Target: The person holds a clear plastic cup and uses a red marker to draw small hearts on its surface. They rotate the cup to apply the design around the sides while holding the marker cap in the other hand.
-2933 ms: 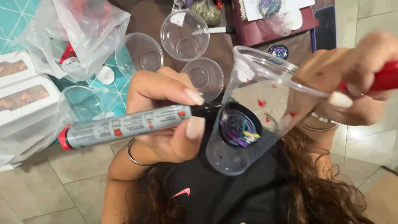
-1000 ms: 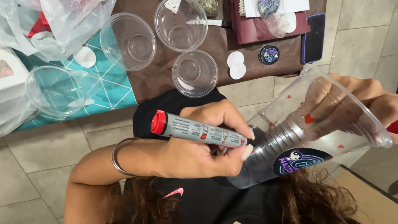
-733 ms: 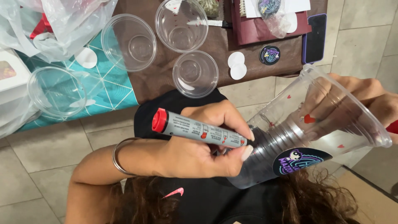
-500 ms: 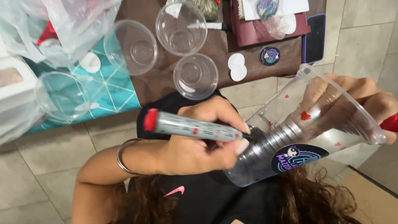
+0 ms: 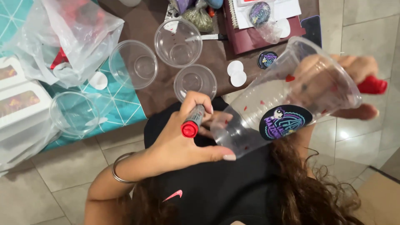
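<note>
Clear plastic cup [image 5: 287,93] lies tilted on its side in front of the person's chest, its base toward the left hand [image 5: 183,141] and its open mouth toward the right hand [image 5: 354,83], which reaches into the mouth and grips the rim while also clutching a red cap [image 5: 372,85] against the palm. A round dark sticker [image 5: 285,121] sits on the cup's wall, and small red hearts [image 5: 290,78] already dot the plastic on several sides. The left hand is closed around a grey marker with a red end [image 5: 191,121], its writing tip pressed at or very near the cup's base; the contact itself is hidden behind the fingers. Judging by the scattered hearts, the decorating looks well under way, with bare stretches of wall left. Beyond the left hand, four more clear cups [image 5: 195,81] stand mouth up, apparently unmarked, near two white round stickers [image 5: 236,73] and a crumpled plastic bag [image 5: 66,39]
</note>
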